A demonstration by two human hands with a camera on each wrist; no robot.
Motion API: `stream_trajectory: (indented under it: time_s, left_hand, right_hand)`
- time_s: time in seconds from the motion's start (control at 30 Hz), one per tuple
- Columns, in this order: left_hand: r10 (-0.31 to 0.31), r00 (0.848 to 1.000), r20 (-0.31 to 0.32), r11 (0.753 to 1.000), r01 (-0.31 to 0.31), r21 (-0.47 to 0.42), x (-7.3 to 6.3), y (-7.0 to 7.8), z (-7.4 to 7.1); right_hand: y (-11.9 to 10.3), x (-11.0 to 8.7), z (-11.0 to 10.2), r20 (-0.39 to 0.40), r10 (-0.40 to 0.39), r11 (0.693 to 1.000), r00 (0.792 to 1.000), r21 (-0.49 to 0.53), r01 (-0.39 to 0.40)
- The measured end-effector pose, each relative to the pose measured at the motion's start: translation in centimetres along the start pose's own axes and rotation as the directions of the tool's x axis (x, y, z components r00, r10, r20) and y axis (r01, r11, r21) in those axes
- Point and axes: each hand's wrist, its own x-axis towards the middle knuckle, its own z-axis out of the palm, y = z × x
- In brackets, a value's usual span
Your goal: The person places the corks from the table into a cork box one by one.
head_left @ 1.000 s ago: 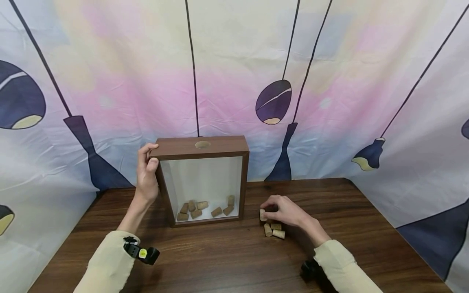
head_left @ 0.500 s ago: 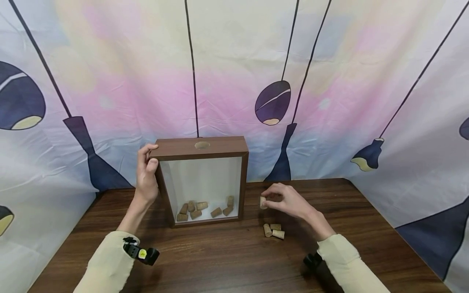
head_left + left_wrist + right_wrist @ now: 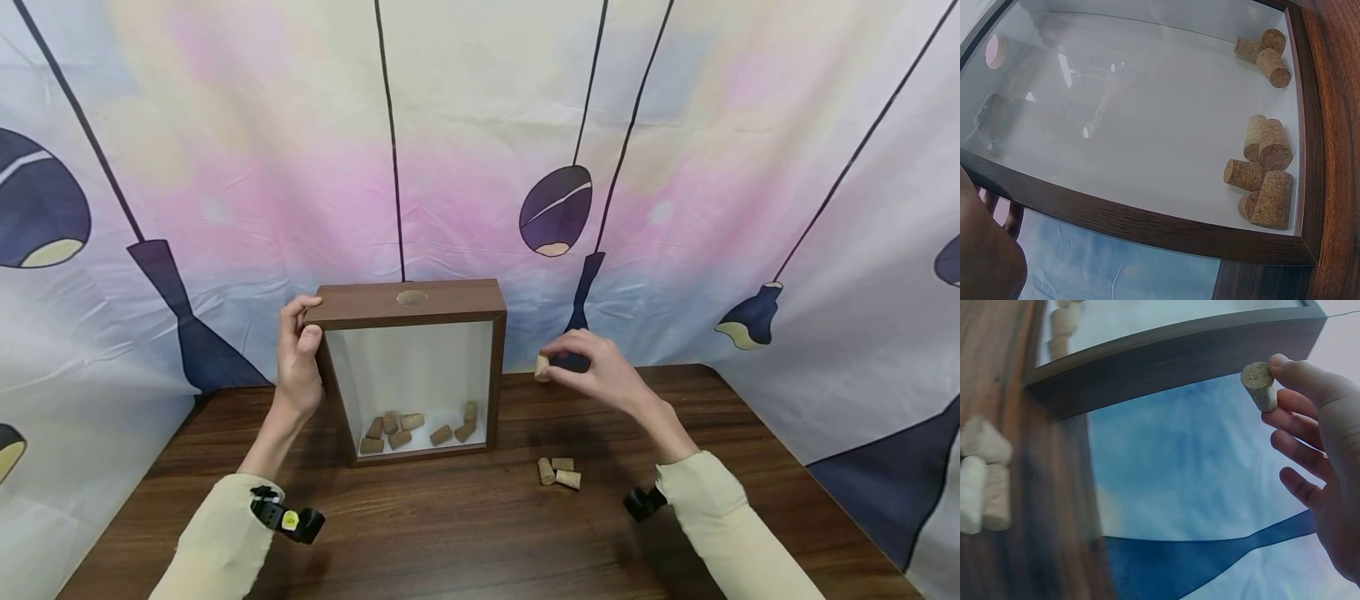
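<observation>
My left hand (image 3: 298,358) grips the upper left corner of an upright wooden shadow box (image 3: 408,312), thumb on the front and fingers over the top edge. A round hole (image 3: 412,297) opens in its top. Behind the clear front, several corks (image 3: 1275,200) lie along the bottom. To the right of the box, my right hand (image 3: 600,371) is raised above the table and pinches one cork (image 3: 1259,385) between thumb and fingertips. Below that hand, 3 loose corks (image 3: 567,479) sit close together on the table.
The dark wood table (image 3: 442,533) ends just behind the box. A printed cloth backdrop (image 3: 465,167) with lamp shapes hangs behind and at both sides. Small black cameras (image 3: 300,525) are strapped at both wrists.
My right hand has picked one cork up from beside the loose ones and lifted it to above the table's back edge. The left hand stays on the box.
</observation>
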Motion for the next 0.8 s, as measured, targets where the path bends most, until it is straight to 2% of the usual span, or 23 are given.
stream_trajectory:
  time_s: [0.17, 0.47, 0.57, 0.7, 0.8]
  left_hand:
    - [-0.001, 1.0, -0.002, 1.0, 0.001, 0.002, 0.0, 0.0, -0.1]
    - [-0.006, 1.0, 0.008, 1.0, 0.006, 0.0, 0.0, 0.0, -0.1]
    - [-0.011, 1.0, 0.005, 1.0, 0.011, -0.012, 0.0, 0.0, -0.2]
    - [-0.013, 1.0, 0.004, 1.0, 0.013, -0.016, 0.0, 0.0, -0.2]
    - [-0.012, 1.0, 0.008, 1.0, 0.012, -0.009, 0.0, 0.0, -0.1]
  right_hand:
    - [-1.0, 1.3, -1.1, -0.055, -0.067, 0.998, 0.996, -0.015, 0.066]
    - [-2.9, 3.3, -2.5, -0.123, -0.083, 0.996, 0.989, -0.03, 0.08]
    - [-3.5, 4.2, -2.8, -0.168, -0.133, 0.991, 0.977, -0.025, 0.131]
    - [-4.3, 5.4, -3.2, -0.224, -0.217, 0.976, 0.95, -0.025, 0.217]
    - [-4.9, 6.2, -3.6, -0.246, -0.251, 0.968, 0.936, -0.038, 0.249]
